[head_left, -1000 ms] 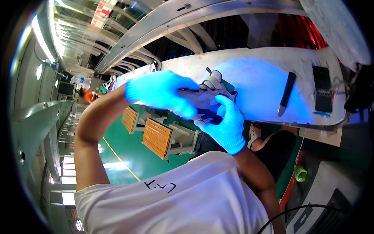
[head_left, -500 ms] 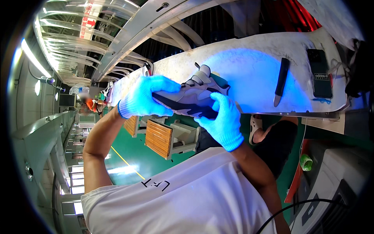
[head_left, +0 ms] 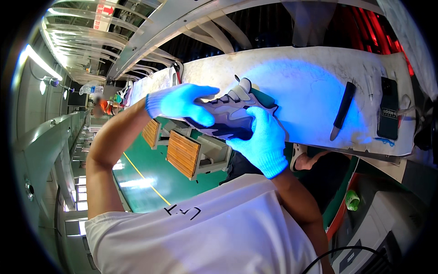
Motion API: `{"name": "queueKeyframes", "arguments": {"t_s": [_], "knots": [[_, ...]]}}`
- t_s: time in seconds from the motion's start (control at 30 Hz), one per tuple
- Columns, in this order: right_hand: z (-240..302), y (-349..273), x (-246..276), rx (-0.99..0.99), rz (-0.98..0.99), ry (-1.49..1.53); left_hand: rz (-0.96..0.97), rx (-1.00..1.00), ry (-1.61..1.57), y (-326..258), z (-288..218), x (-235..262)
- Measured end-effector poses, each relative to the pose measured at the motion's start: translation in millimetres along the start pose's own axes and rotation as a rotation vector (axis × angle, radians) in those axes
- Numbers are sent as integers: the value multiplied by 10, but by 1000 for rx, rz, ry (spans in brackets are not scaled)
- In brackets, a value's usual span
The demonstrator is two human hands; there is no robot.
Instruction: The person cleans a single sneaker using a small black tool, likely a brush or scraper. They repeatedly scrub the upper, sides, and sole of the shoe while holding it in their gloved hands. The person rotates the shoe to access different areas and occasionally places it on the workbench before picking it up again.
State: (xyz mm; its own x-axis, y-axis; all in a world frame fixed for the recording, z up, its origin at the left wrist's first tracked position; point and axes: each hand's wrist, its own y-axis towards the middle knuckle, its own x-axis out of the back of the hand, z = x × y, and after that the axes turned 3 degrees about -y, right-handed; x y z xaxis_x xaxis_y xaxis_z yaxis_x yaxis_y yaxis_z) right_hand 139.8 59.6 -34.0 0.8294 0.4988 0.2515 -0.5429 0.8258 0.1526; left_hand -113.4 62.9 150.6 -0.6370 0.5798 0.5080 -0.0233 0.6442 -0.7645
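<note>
A grey sneaker [head_left: 228, 112] with a dark patterned sole edge, pale laces and a teal lining is held up over the table's near edge, toe to the left. My right hand [head_left: 262, 141], in a knitted glove lit bright blue, grips its near side toward the heel, the thumb on the upper and the other fingers toward the sole. At the toe, my gloved left hand [head_left: 180, 102] is open, its fingers and thumb spread around the front of the shoe. The toe's tip is hidden behind this hand.
Blue light falls on the white worktable [head_left: 219, 68]. A black-handled knife [head_left: 343, 111] and a dark phone [head_left: 388, 108] lie to the right. Wooden-topped stools [head_left: 183, 154] stand below on the green floor. Beside the right end is a grey machine [head_left: 378, 223]; another person's leg [head_left: 315, 160] shows under the table.
My left hand has loosened at the toe; its fingers now stretch out and its thumb lies over the near side. My right hand keeps its hold. The whole view has shifted slightly.
</note>
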Motion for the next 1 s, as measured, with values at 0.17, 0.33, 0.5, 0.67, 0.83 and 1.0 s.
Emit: {"name": "queueKeyframes", "arguments": {"t_s": [0.17,0.33,0.5,0.67,0.83,1.0], "knots": [[-34,93,-135,80,-138,-153,173,315,401,352,-867,-215],[62,69,-173,-9,-34,-137,-35,322,548,382,-766,-513],[144,90,-156,-51,3,-83,-126,219,452,486,-469,-507],[254,-56,-35,39,-92,-51,52,95,91,20,-763,-379],[92,-751,94,-122,-89,179,329,-496,-394,-411,99,-189],[-247,-847,27,-95,-153,456,-15,-907,-1047,-333,646,-1300]]}}
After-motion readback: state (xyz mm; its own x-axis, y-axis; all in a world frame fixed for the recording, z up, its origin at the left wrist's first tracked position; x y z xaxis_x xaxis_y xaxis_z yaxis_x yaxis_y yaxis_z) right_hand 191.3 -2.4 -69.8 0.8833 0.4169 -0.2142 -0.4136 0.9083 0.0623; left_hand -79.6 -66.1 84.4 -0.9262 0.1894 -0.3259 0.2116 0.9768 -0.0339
